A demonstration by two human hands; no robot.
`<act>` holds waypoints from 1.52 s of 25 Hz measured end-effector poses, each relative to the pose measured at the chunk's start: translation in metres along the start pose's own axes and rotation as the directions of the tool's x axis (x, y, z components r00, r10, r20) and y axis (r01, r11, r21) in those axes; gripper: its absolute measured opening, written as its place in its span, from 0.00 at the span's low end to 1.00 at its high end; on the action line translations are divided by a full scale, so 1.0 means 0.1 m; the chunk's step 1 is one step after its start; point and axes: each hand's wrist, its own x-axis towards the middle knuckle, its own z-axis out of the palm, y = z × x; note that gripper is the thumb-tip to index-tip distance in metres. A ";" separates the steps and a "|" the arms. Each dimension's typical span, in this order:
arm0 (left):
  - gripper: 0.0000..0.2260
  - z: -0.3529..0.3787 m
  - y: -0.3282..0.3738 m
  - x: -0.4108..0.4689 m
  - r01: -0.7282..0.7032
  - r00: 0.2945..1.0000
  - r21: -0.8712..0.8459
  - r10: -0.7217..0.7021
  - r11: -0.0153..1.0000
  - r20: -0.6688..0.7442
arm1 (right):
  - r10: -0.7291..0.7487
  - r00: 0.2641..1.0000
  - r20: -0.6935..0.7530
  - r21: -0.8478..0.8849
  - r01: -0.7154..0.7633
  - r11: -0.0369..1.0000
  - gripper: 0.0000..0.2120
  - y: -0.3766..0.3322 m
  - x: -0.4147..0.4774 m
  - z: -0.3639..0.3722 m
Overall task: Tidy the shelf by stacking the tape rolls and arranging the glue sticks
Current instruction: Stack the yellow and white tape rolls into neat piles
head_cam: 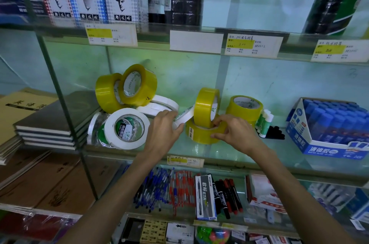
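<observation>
The fingertips of the right hand [234, 134] are pinched on the upper rim of a yellow tape roll lying flat [201, 134] at the centre of the frame, with the thumb against its outer wall. An upright yellow tape roll [205, 107] is stood on edge on top of this flat roll, just above the right fingers. The fingers of the left hand [163, 130] are curled and closed on a thin white tape roll [184, 117], which is tilted against the upright yellow roll. Both forearms are extended upward from the bottom edge of the frame.

Right of centre, a further yellow tape roll [244, 109] is seen lying flat, and glue sticks [264, 122] with white caps are lodged just beside it. At the right edge, a blue display box of liquid glue [329, 147] is placed on the same glass shelf [259, 156].

Left of centre, two yellow tape rolls [127, 88] are propped on edge against each other, above flat white tape rolls [159, 105]. In front of these, a wide white tape roll [127, 127] in clear wrap is leaned on edge. Stacked notebooks [50, 124] occupy the left of the frame. Pens and markers [179, 190] are laid out on the shelf below.
</observation>
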 end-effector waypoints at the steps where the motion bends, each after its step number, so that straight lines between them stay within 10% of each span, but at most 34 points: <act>1: 0.15 0.05 0.00 0.01 -0.013 0.999 0.037 0.012 0.999 0.031 | -0.004 1.000 -0.023 -0.002 0.004 1.000 0.16 -0.01 0.00 -0.04; 11: 0.05 0.16 0.11 -0.04 0.099 0.992 0.167 -0.085 0.981 -0.090 | -0.065 0.978 -0.196 -0.016 0.064 0.998 0.16 -0.17 -0.17 -0.37; 25: 0.09 -0.82 -0.21 -0.64 -0.415 0.902 0.263 0.431 0.871 -0.006 | -0.483 0.855 -0.192 -0.118 0.468 0.876 0.14 -0.79 -0.13 -0.12; 38: 0.08 -0.55 -0.41 -0.75 -0.490 0.872 0.242 0.467 0.837 0.147 | -0.458 0.878 -0.140 -0.052 0.455 0.889 0.06 -0.67 -0.29 0.31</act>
